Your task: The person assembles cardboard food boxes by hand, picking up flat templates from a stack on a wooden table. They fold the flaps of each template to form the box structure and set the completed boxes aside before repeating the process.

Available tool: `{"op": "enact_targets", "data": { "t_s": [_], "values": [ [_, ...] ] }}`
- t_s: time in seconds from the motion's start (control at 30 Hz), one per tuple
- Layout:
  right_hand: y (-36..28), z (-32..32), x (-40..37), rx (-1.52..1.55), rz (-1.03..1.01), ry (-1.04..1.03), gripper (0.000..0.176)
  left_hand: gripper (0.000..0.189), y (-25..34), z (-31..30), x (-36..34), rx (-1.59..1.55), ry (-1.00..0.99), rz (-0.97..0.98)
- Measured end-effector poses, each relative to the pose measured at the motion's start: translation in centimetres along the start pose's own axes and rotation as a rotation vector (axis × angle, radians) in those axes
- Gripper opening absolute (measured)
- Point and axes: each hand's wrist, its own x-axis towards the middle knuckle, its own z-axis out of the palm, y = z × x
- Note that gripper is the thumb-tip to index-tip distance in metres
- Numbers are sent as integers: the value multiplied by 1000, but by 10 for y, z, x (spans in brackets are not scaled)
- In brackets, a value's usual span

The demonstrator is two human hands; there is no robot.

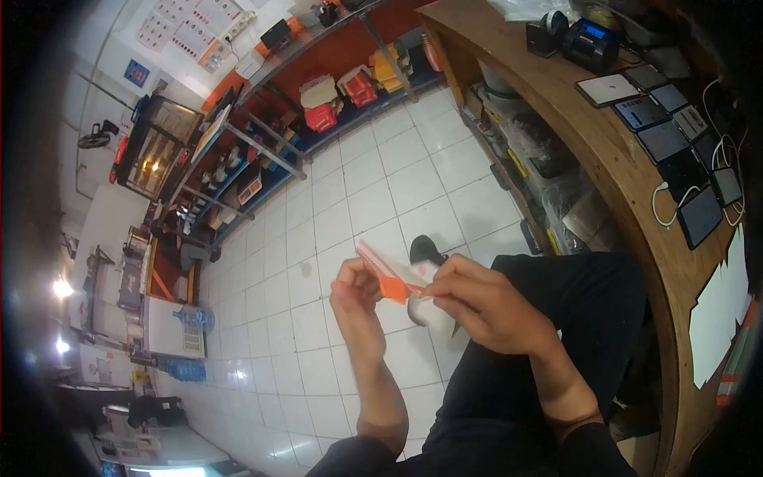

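Between my two hands, above the tiled floor and my knee, is a small orange and white paper piece. My left hand pinches its left side, the fingers curled behind it. On the other side, my right hand has thumb and fingertips pressed together on its right edge. A whitish part of the piece shows near my right fingertips, but its shape is blurred. One dark shoe shows behind the hands.
On the right, a wooden desk bears several phones with white cables and white paper. Metal shelves with red and yellow packets stand at the back. Blue water bottles are at the left.
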Motion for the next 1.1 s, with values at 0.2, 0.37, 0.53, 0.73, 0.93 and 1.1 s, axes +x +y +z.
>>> {"op": "enact_targets", "data": {
  "t_s": [0.2,0.37,0.53,0.73,0.93,1.1],
  "values": [
    [-2,0,-1,-57,-4,-26,17,18,6,-21,4,191,-125,-94],
    [1,5,-2,49,128,27,16,16,-7,-22,0,179,-93,15],
    [6,17,0,160,170,176,15,17,-16,-12,-3,116,-119,45],
    [12,14,0,254,170,185,15,18,-21,-2,-5,53,-103,78],
    [8,18,0,-24,79,218,13,11,-25,-2,-6,136,-104,128],
    [15,37,-5,-179,32,387,13,8,-24,3,-10,287,-145,139]
  ]
}}
